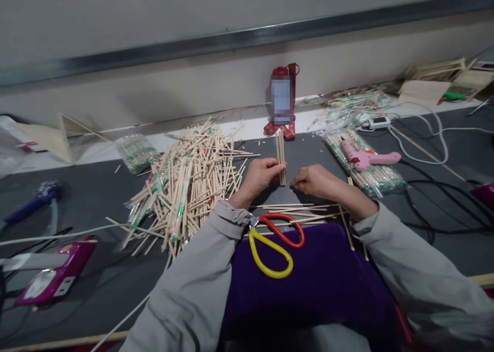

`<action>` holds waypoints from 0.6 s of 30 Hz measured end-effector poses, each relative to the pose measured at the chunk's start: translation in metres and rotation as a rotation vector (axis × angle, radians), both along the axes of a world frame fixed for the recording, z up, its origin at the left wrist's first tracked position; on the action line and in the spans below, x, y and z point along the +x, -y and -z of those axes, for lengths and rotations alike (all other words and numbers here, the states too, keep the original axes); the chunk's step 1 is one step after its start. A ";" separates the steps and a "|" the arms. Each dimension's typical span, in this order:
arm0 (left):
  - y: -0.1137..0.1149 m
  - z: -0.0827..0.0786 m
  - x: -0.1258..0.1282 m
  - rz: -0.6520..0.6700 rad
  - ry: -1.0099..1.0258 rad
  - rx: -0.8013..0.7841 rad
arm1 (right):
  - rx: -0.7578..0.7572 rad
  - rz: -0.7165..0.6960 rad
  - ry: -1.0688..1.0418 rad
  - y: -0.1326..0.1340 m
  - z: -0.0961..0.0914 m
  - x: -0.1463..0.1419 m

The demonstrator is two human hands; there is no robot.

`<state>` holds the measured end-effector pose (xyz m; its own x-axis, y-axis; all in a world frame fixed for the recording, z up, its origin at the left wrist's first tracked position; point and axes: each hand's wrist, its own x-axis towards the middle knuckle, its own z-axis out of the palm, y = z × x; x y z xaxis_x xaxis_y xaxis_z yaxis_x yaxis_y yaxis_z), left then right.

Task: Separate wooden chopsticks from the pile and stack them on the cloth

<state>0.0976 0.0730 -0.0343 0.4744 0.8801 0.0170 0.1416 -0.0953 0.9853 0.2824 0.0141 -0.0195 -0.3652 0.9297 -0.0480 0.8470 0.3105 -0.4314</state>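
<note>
My left hand (pixel 259 179) is closed around a small bundle of wooden sticks (pixel 281 151), held upright on the dark table. My right hand (pixel 314 180) rests just to the right of the bundle's lower end, fingers curled; whether it touches the sticks is unclear. A few loose sticks (pixel 297 213) lie flat in front of both hands. Scissors (pixel 276 241) with one red and one yellow handle lie below my wrists, partly on a purple surface (pixel 328 285).
A large heap of sticks (pixel 189 179) spreads to the left. A pink glue gun (pixel 366 158) lies on bagged sticks (pixel 380 179) at right, with cables (pixel 436 136) beyond. A red-strapped item (pixel 283 100) leans on the wall. Magenta tools (pixel 54 275) sit at the left.
</note>
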 end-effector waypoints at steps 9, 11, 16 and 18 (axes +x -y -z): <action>-0.002 0.000 0.000 -0.070 0.052 0.047 | 0.007 -0.024 0.186 0.007 0.003 -0.027; -0.004 0.001 -0.001 -0.085 0.053 0.062 | 0.003 0.009 0.245 0.002 0.001 -0.028; -0.009 0.006 -0.003 -0.141 0.060 0.059 | -0.045 0.116 0.418 -0.036 0.001 -0.018; -0.010 0.007 -0.004 -0.145 0.072 0.040 | -0.041 0.146 0.452 -0.055 0.001 -0.010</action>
<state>0.0941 0.0833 -0.0411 0.3387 0.9373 0.0826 0.0862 -0.1184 0.9892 0.2726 0.0689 -0.0205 -0.1651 0.9637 -0.2099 0.9861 0.1649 -0.0189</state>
